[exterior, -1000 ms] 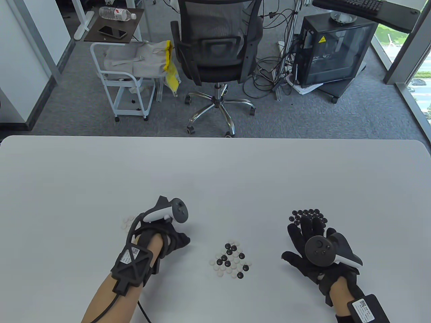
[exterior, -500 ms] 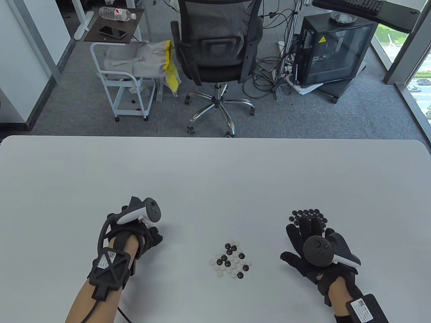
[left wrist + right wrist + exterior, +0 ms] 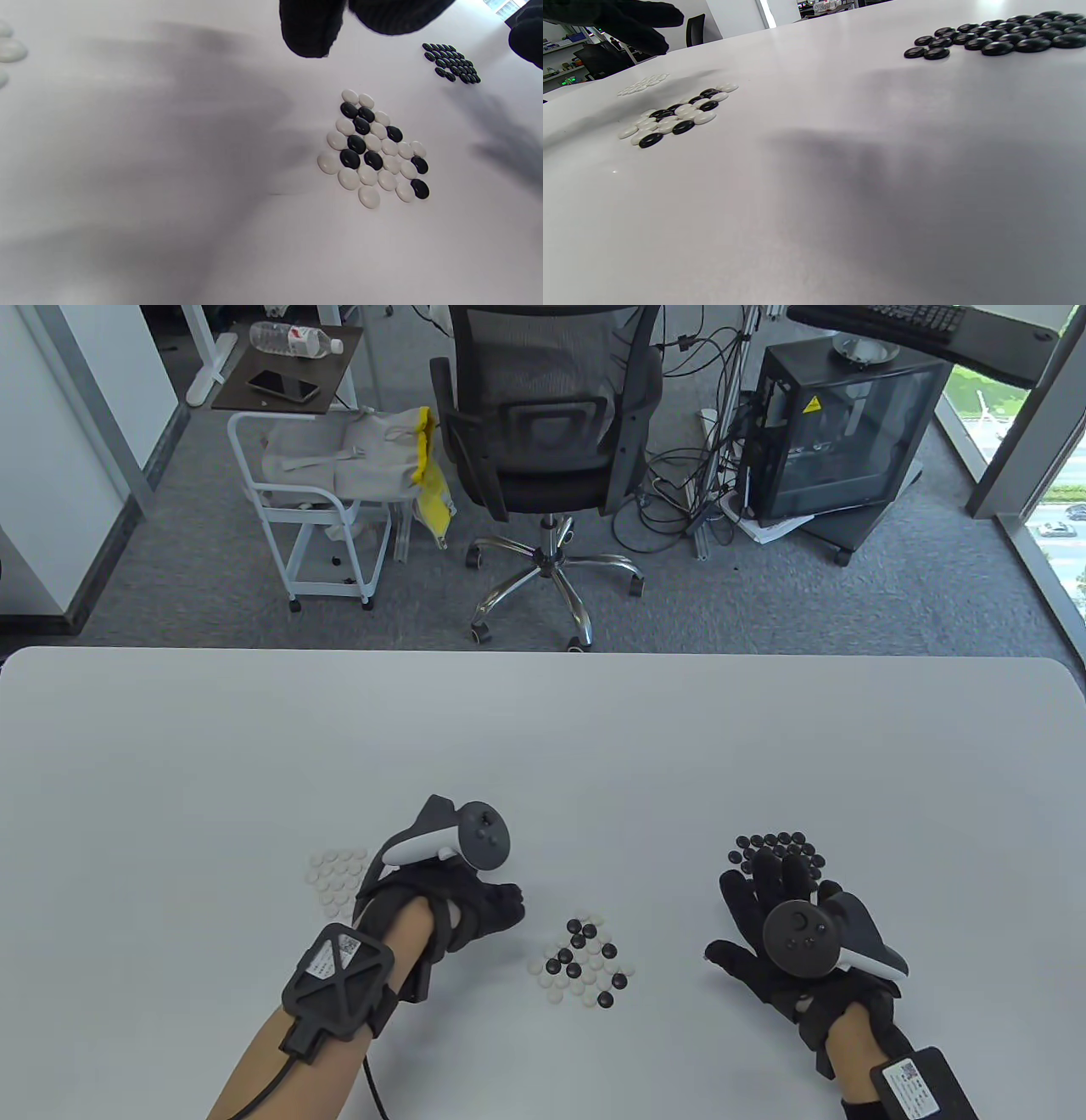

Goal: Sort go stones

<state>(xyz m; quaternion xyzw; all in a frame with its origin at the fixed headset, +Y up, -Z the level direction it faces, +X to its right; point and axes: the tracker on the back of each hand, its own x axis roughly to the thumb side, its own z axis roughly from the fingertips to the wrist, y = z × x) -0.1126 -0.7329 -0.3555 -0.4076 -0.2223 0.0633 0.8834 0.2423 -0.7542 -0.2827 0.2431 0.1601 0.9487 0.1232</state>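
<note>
A mixed pile of black and white Go stones (image 3: 581, 960) lies at the table's front centre, also seen in the left wrist view (image 3: 373, 148) and the right wrist view (image 3: 674, 114). My left hand (image 3: 507, 903) hovers just left of this pile, its fingertips (image 3: 312, 34) loosely curled, close together and holding nothing. Behind its wrist sits the sorted white pile (image 3: 335, 878). My right hand (image 3: 764, 891) lies flat with fingers spread, its fingertips over the near edge of the sorted black pile (image 3: 776, 848) (image 3: 997, 38).
The white table (image 3: 543, 746) stretches far beyond the piles. Past its far edge stand an office chair (image 3: 543, 432), a white cart (image 3: 314, 500) and a computer case (image 3: 840, 424). A cable runs from my left wrist off the table's front edge.
My left hand swung left over the white pile, then came back right to the edge of the mixed pile. The right hand has stayed put.
</note>
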